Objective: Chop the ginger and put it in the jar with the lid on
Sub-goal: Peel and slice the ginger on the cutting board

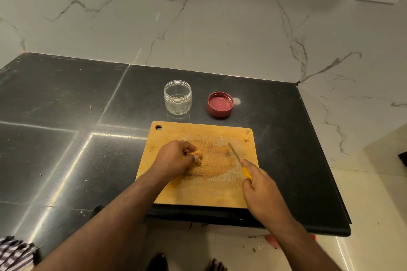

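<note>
On the wooden chopping board my left hand curls its fingers round a small piece of ginger, pinning it to the wood. My right hand grips a knife by its yellow handle; the thin blade points up and left, to the right of the ginger and apart from it. Behind the board a clear plastic jar stands upright, open and with nothing in it. Its red lid lies upside down to the jar's right.
The board lies near the front edge of a black stone counter. A few ginger scraps sit at the board's far right corner. Marble walls with sockets close off the back and right. Below is a pale floor.
</note>
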`<state>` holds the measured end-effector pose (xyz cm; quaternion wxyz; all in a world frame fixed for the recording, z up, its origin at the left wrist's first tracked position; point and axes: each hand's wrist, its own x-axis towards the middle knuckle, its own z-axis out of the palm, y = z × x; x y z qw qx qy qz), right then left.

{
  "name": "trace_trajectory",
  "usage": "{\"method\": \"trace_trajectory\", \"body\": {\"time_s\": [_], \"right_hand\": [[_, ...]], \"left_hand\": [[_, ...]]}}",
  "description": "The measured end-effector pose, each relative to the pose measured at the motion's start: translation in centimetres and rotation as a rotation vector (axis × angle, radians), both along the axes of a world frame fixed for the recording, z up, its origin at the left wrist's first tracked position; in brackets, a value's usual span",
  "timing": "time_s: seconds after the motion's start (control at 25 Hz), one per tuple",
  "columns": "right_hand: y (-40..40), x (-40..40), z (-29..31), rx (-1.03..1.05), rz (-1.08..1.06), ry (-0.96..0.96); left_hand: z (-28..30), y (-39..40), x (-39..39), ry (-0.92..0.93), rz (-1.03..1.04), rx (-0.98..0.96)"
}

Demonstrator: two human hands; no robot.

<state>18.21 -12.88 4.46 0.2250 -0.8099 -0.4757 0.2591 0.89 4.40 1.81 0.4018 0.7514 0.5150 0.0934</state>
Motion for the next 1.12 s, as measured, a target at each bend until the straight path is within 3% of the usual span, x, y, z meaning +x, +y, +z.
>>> {"method": "trace_trajectory", "body": {"time_s": [0.24, 0.6, 1.12], "right_hand": [[-0.4, -1.7, -0.2, 0.036, 0.065, 0.136], [0.6, -3.8, -0.3, 0.034, 0.120, 0.152], [0.0, -3.0, 0.0, 0.077, 0.070, 0.179]], "left_hand": [[0.0, -0.1, -0.3, 0.019, -0.031, 0.014], [0.1, -0.7, 0.0, 0.083, -0.037, 0.104], [0.1, -1.3, -0.8, -0.152, 0.045, 0.016]]}}
